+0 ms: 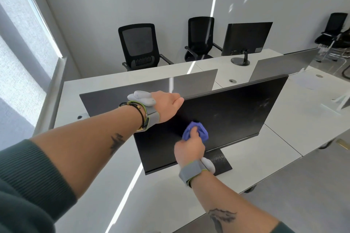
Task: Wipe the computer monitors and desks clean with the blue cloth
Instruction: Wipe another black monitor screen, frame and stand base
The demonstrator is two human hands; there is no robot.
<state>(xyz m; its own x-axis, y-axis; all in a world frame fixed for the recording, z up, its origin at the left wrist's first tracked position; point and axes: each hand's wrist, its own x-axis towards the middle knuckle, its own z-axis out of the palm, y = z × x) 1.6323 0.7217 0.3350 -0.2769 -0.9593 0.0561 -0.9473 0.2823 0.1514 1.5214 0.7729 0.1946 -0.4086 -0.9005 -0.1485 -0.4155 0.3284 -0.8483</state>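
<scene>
So this is mid-wipe on the big monitor (236, 115) in the middle of the frame. The right hand (189, 150) has the blue cloth (200, 131) bunched up, fingers (193, 135) curled tight round it, pressing it against the dark screen a bit left of centre, in the lower half. The left hand (168, 107) is up at the top edge of the screen, gripping it with the thumb on the front. The rest is hooked over the back where I can't see. My guess is it's bracing the thing so it doesn't rock.

Step-wise I'd say the screen is only partly done: there are pale smudges (265, 102) on the right side of the panel, well apart from the cloth. The next move probably wants the cloth swept right across those, with the top edge held steady. The stand base (221, 161) just beside the right wrist looks dusty too, and the white surface (255, 157) under it needs its pass. The other monitor (246, 38) in the upper right of the frame is waiting as well.
</scene>
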